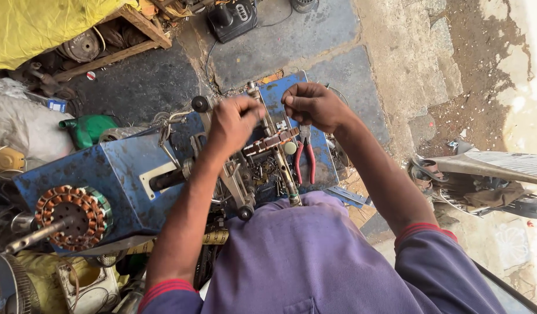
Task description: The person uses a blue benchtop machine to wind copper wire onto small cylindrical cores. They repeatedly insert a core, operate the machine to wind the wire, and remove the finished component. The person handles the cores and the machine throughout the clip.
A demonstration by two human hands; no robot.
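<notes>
Daylight scene, bright overall. Strongest light at right edge: pale ground overexposed, detail washed out. Stone paving evenly lit, shadows soft and diffuse. Deep shade at lower left under blue machine housing; clutter there dim, hard to read. Yellow cloth saturated, no clipping. Mild sheen on forearms. Focus sharp at centre; both hands slightly soft. Wide-angle stretch at corners. Fine compression noise in dark zones.

Grey stone slab floor, dirt ground, yellow tarp, daylight.
</notes>
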